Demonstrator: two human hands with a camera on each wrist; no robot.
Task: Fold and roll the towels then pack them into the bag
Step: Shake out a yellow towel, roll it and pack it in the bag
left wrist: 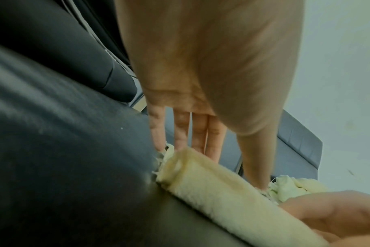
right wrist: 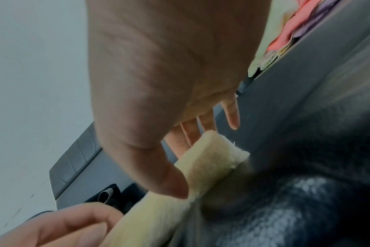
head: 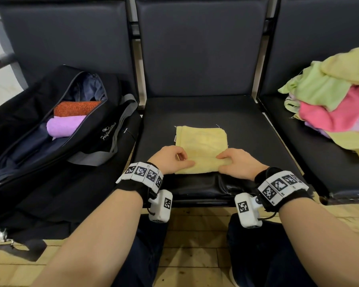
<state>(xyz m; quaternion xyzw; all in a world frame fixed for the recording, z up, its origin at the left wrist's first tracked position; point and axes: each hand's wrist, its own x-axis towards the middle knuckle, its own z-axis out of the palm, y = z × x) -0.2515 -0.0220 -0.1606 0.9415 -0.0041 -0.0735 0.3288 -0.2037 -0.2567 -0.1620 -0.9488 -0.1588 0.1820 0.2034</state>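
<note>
You're in the rolling step now, I'd say: the near edge of the yellow towel is turned over into a low, tight roll right at the front lip of the seat. Your left hand sits on the roll's left end and your right hand on its right end, both with fingers curled down over the top and thumbs tucked at the near side, so each hand has the roll lightly pinched rather than clamped. The wrist views show the same: fingers reaching past the rolled edge, thumb behind it.

Beyond your knuckles the rest of the towel lies flat and square, stretching away toward the backrest. The next move, I'd judge, calls for pushing both ends forward evenly, or the roll will cone.

Further left, the bag stands open with 2 rolls already in, purple in front of orange. Far right, on the next seat, the pile of loose towels waits.
</note>
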